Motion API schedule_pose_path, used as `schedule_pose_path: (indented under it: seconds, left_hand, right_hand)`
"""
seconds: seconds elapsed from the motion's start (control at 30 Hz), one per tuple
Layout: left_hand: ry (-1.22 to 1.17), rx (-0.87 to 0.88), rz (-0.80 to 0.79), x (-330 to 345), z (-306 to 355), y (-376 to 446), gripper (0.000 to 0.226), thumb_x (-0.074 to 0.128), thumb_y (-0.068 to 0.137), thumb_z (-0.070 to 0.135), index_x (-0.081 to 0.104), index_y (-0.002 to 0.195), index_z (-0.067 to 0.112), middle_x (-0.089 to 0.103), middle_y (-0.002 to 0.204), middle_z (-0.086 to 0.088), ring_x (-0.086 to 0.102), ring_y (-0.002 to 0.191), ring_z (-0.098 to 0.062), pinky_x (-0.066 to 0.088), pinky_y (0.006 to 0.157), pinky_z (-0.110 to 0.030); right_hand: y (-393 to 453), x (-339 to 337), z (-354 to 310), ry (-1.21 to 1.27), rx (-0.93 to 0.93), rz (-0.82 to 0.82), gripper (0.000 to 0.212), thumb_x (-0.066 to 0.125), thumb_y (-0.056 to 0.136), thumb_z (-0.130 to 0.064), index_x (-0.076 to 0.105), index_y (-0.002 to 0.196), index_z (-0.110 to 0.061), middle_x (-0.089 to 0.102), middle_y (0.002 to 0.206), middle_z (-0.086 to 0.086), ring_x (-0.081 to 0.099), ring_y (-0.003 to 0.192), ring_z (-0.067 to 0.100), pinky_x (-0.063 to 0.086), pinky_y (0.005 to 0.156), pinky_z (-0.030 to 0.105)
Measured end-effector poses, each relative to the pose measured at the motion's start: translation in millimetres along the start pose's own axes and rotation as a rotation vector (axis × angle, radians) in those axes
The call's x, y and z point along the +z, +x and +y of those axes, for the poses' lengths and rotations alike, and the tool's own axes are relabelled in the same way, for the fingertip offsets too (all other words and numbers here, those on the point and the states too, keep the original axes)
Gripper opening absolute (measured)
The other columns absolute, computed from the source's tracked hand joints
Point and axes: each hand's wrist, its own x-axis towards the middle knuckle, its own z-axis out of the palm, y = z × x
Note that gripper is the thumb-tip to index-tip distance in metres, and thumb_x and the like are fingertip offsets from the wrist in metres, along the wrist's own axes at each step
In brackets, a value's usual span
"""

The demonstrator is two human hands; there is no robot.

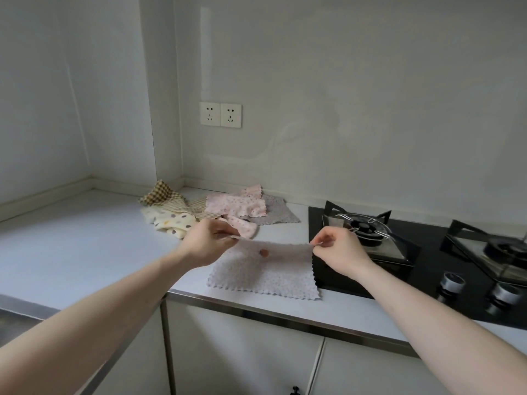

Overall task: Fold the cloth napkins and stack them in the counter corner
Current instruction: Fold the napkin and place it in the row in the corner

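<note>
From the head camera, nearest me are my two bare forearms, reaching in from the bottom corners toward the counter (85, 238). My left hand (209, 240) pinches the far left corner of the grey napkin (265, 276) between thumb and fingertips, the other fingers curled in under the palm. My right hand (339, 249) pinches the far right corner the same way, thumb against forefinger, wrist cocked up a little. Between them the far edge is lifted and pulled fairly taut, while the near half lies flat on the counter by its front edge, its right side just overlapping the black gas hob (405, 252).

I judge this to be the first fold: carry the lifted edge toward me and lay it on the near scalloped edge. To do it well I would keep both corners level and the tension even, so the cloth does not sag in the middle, then match corner to corner before letting go. I would also draw the napkin left, off the hob.

Further back, the unfolded napkins (205, 212), checked, dotted, pink and grey, lie in a loose heap near the wall. The counter corner (94, 183) at far left holds no stack yet, so most of the work remains.
</note>
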Motion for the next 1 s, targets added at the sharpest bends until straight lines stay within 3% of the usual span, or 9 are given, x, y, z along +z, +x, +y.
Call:
schedule_pose_path:
  seconds: [0.23,0.47,0.53,0.63,0.73,0.83,1.0]
  left_hand:
    - [0.044,0.031,-0.058,5.9,-5.1,-35.0,0.014,0.075,0.086,0.019,0.081,0.097,0.026,0.076,0.097,0.016,0.070,0.091,0.002,0.054,0.085,-0.014]
    - [0.145,-0.028,-0.128,8.0,-12.5,-54.1,0.021,0.071,0.081,0.022,0.081,0.099,0.030,0.077,0.104,0.016,0.070,0.098,0.000,0.055,0.093,-0.024]
    - [0.210,-0.054,-0.174,8.3,-13.3,-56.3,0.023,0.072,0.079,0.026,0.079,0.099,0.033,0.076,0.106,0.016,0.070,0.101,-0.004,0.055,0.093,-0.027]
    - [0.314,-0.110,-0.261,6.4,-7.2,-57.8,0.028,0.060,0.071,0.049,0.072,0.096,0.044,0.073,0.114,0.014,0.066,0.109,-0.014,0.054,0.094,-0.031]
    - [0.352,-0.076,-0.217,6.3,13.9,-56.1,0.045,0.049,0.073,0.056,0.072,0.107,0.036,0.065,0.132,0.008,0.059,0.124,-0.019,0.049,0.101,-0.034]
    - [0.263,-0.026,-0.225,19.0,38.1,-54.0,0.049,0.048,0.083,0.051,0.068,0.124,0.032,0.054,0.149,0.004,0.048,0.137,-0.020,0.041,0.111,-0.035]
    - [0.394,0.021,-0.370,68.8,33.7,-40.8,0.069,0.039,0.092,0.065,0.034,0.155,0.038,0.020,0.169,0.002,0.014,0.156,-0.023,0.012,0.127,-0.045]
  right_hand:
    - [-35.7,4.3,6.9,-0.131,-0.063,-0.106,0.016,0.071,0.077,-0.014,0.071,0.076,-0.030,0.075,0.083,-0.012,0.069,0.080,-0.001,0.060,0.084,0.035]
    - [-56.3,11.6,9.1,-0.204,-0.107,-0.170,0.015,0.068,0.076,-0.019,0.071,0.077,-0.033,0.072,0.087,-0.019,0.066,0.088,-0.002,0.058,0.085,0.033]
    - [-59.8,12.8,10.9,-0.221,-0.108,-0.189,0.012,0.068,0.077,-0.021,0.070,0.077,-0.033,0.070,0.090,-0.019,0.064,0.090,-0.001,0.057,0.086,0.033]
    - [-63.9,13.1,14.1,-0.206,-0.114,-0.232,0.007,0.067,0.074,-0.027,0.071,0.076,-0.033,0.070,0.094,-0.018,0.063,0.094,0.000,0.055,0.090,0.035]
    - [-60.2,11.9,15.9,-0.106,-0.085,-0.183,0.007,0.068,0.076,-0.032,0.074,0.079,-0.034,0.071,0.096,-0.020,0.063,0.098,-0.002,0.051,0.095,0.031]
    - [-48.6,13.1,12.5,-0.038,-0.025,-0.065,0.010,0.070,0.082,-0.034,0.073,0.092,-0.035,0.071,0.101,-0.019,0.064,0.104,0.002,0.051,0.096,0.030]
    - [-33.5,29.6,5.8,-0.184,0.144,-0.109,0.057,0.067,0.090,-0.046,0.052,0.141,-0.024,0.059,0.133,-0.004,0.054,0.125,0.017,0.046,0.104,0.034]
